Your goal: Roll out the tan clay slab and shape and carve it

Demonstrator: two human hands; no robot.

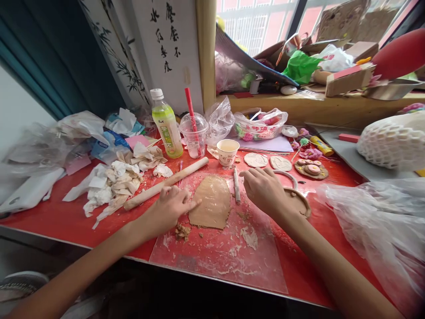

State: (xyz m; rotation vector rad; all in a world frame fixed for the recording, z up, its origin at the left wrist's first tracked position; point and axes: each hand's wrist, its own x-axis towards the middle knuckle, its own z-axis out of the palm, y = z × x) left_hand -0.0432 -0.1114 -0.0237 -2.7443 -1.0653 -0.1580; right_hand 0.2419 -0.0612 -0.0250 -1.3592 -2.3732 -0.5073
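Observation:
A flat brown clay slab (210, 201) with an uneven outline lies on a clear sheet (222, 261) on the red table. My left hand (171, 204) is at the slab's left edge, one digit stretched onto it and the other fingers loosely bent. My right hand (262, 188) hovers right of the slab, fingers curled together; whatever they may hold is hidden. Between that hand and the slab lies a thin clay-smeared stick (237, 185). Behind my left hand rests a long wooden rolling pin (166, 184). Clay crumbs (182, 231) sit by the slab's lower left corner.
Crumpled tissues (116, 181) spread at left. Behind the slab stand a paper cup (227, 153), a plastic cup with a red straw (195, 137) and a drink bottle (167, 126). Clay discs (255, 160), a round brown clay rim (302, 201) and plastic bags (381, 221) are at right.

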